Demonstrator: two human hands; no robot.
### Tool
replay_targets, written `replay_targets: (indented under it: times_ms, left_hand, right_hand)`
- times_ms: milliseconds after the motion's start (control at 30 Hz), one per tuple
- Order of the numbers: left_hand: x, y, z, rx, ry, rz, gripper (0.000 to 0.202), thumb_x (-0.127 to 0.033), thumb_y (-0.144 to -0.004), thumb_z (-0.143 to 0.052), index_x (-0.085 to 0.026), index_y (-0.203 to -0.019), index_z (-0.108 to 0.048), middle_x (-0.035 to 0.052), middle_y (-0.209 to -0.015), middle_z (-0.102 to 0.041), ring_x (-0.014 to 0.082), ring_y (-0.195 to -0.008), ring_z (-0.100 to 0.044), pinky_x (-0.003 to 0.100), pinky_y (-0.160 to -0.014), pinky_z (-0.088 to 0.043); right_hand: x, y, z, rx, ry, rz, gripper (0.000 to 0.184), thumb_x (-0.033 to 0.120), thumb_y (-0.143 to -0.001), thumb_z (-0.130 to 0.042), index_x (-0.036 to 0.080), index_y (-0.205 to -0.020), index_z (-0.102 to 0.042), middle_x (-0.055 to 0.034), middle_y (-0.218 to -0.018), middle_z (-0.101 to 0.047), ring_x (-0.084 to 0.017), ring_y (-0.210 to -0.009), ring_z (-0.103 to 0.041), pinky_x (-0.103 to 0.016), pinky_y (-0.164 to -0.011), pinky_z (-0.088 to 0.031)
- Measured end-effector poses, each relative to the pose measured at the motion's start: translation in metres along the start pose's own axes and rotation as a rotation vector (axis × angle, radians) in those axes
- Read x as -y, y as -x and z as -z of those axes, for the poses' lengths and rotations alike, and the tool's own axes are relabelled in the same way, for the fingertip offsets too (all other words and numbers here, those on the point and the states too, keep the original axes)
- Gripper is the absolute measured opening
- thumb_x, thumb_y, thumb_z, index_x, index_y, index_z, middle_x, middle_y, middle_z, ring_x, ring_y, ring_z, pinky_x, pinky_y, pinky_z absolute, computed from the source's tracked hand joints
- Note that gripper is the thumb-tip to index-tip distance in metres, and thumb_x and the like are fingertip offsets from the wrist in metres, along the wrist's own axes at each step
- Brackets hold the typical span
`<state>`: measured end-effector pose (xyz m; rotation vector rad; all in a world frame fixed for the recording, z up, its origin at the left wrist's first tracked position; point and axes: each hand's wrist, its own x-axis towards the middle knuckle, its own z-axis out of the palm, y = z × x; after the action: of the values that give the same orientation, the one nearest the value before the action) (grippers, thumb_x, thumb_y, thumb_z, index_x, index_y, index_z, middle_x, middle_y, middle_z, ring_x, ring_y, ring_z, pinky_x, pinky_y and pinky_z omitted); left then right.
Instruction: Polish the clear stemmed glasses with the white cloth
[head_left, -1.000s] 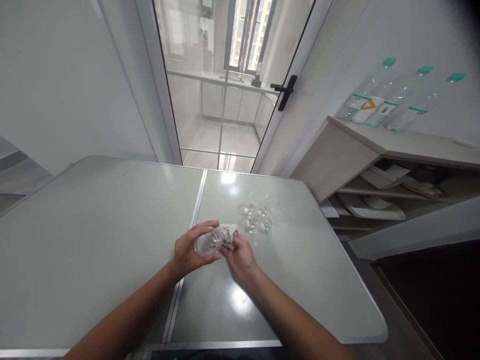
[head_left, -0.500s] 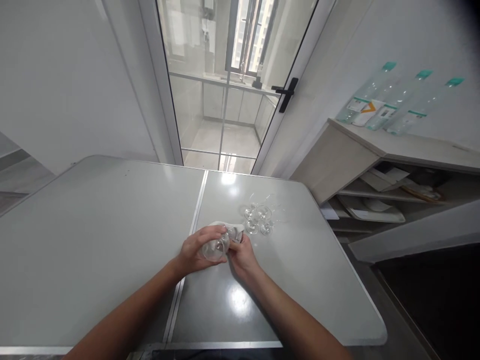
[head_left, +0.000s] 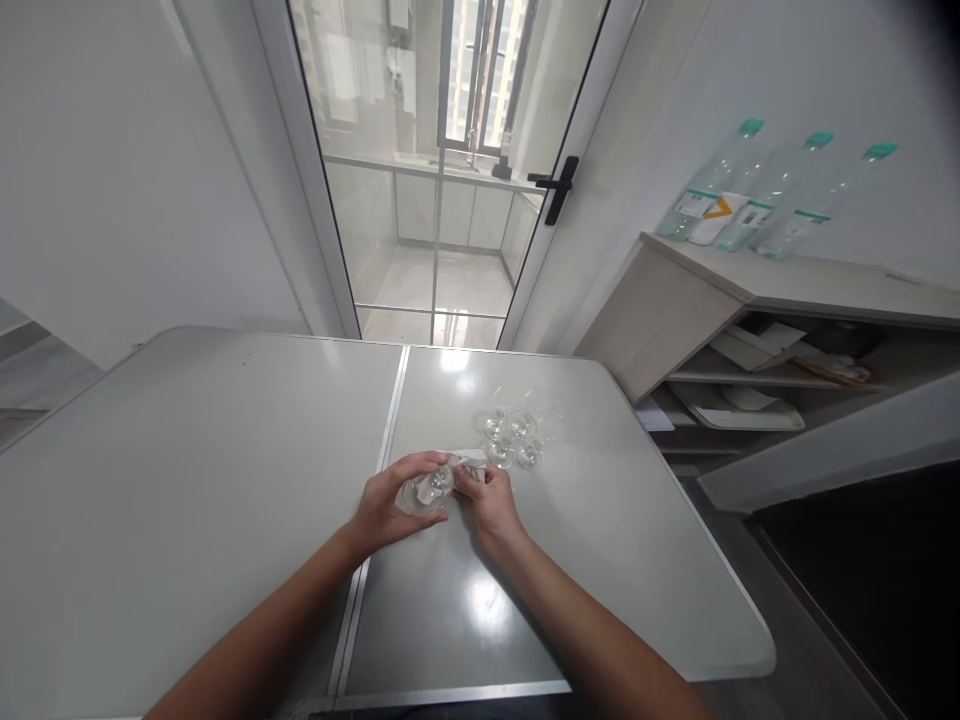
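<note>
A room in what appears to be a home, though an office pantry is possible: beyond the far glass door (head_left: 438,220) lie pale cabinets (head_left: 456,212), a tap (head_left: 472,148) and a bright window (head_left: 484,80), suggesting a kitchen. At right, plastic bottles (head_left: 752,217) top a shelf unit (head_left: 660,305); glasses (head_left: 520,427) sit on the near bench (head_left: 225,500).
</note>
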<state>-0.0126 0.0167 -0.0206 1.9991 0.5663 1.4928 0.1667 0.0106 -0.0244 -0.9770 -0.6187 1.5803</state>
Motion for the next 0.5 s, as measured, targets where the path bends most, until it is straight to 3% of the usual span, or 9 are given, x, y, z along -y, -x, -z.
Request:
replay_targets:
  times_ms: [100, 200, 333, 500]
  left_hand:
    - [-0.0019, -0.0014, -0.0032, 0.018, 0.023, -0.016, 0.069, -0.017, -0.074, -0.089, -0.025, -0.135, -0.058, 0.0140, -0.132, -0.069, 0.0291, -0.125, -0.066, 0.046, -0.104, -0.058]
    - [-0.0032, -0.0020, -0.0047, 0.035, 0.040, -0.007, 0.069, -0.019, -0.075, -0.089, -0.023, -0.136, -0.057, 0.0143, -0.133, -0.068, 0.0279, -0.126, -0.065, 0.043, -0.105, -0.057]
    - [-0.0075, -0.0028, -0.0066, 0.099, 0.022, -0.027, 0.070, -0.018, -0.075, -0.088, -0.023, -0.138, -0.057, 0.0148, -0.133, -0.068, 0.0284, -0.126, -0.065, 0.045, -0.107, -0.056]
    - [-0.0073, -0.0031, -0.0081, 0.040, 0.019, 0.014, 0.070, -0.017, -0.076, -0.087, -0.025, -0.138, -0.056, 0.0144, -0.132, -0.068, 0.0285, -0.126, -0.065, 0.046, -0.105, -0.057]
  right_hand:
    - [0.0039, 0.0004, -0.0009, 0.033, -0.084, -0.035, 0.039, 0.041, -0.069, -0.091, 0.017, -0.094, -0.074, -0.0057, -0.095, -0.076, -0.020, -0.085, -0.069, -0.033, -0.078, -0.055]
    - [0.0047, -0.0012, -0.0006, 0.070, -0.061, -0.045, 0.041, 0.040, -0.065, -0.094, 0.016, -0.091, -0.074, -0.0050, -0.087, -0.075, -0.018, -0.078, -0.067, -0.030, -0.073, -0.054]
    - [0.0009, -0.0033, 0.0027, -0.059, 0.023, 0.030, 0.042, 0.030, -0.053, -0.098, 0.014, -0.081, -0.071, -0.0014, -0.073, -0.072, -0.014, -0.066, -0.062, -0.027, -0.066, -0.049]
    - [-0.0018, -0.0022, 0.0028, -0.010, 0.007, 0.018, 0.042, 0.033, -0.059, -0.095, 0.015, -0.090, -0.073, -0.0030, -0.080, -0.074, -0.016, -0.071, -0.064, -0.027, -0.069, -0.049]
